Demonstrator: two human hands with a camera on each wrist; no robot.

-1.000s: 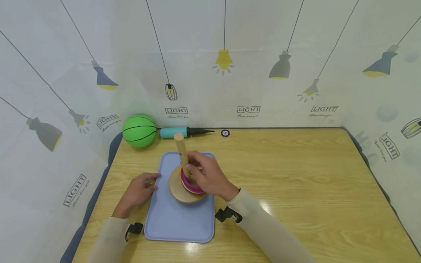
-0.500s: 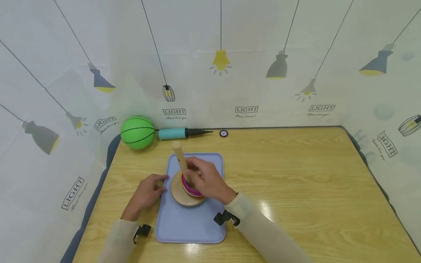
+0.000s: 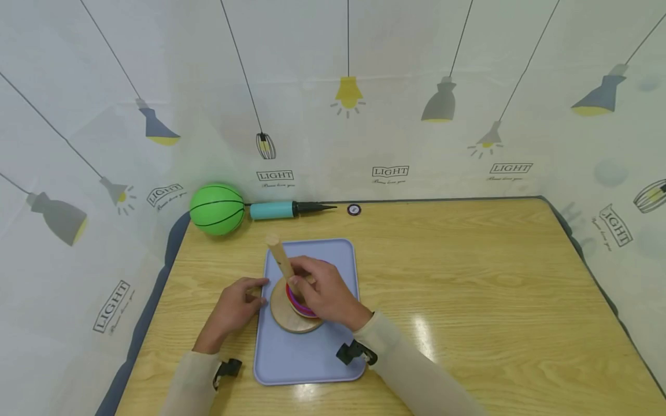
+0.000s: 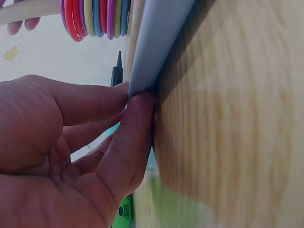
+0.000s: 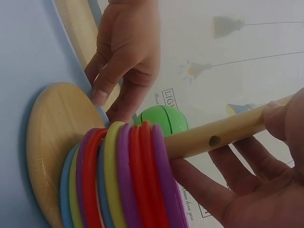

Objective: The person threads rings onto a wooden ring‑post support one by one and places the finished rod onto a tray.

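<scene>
A light blue tray (image 3: pixel 307 361) lies on the wooden table, and a round wooden base (image 3: pixel 285 315) with an upright post (image 3: pixel 279 254) is over it. Several purple, red, yellow and blue rings (image 5: pixel 124 178) are stacked around the post's lower part. My right hand (image 3: pixel 325 292) grips the post just above the rings, thumb on the near side. In the head view this hand hides part of the rings. At the tray's left edge, my left hand (image 3: pixel 234 306) pinches the rim between its fingers, as the left wrist view (image 4: pixel 140 95) shows.
A green ball (image 3: pixel 217 209) with black lines sits at the back left corner. Beside it lies a turquoise hand pump (image 3: pixel 273 210) with a black nozzle, then a small round disc (image 3: pixel 354 210). A wall printed with lamps stands behind the table (image 3: pixel 468 289).
The tray has slid to the right with my left hand at its edge. The post, in my right hand, has come slightly nearer, so the base sits closer to the tray's left side.
</scene>
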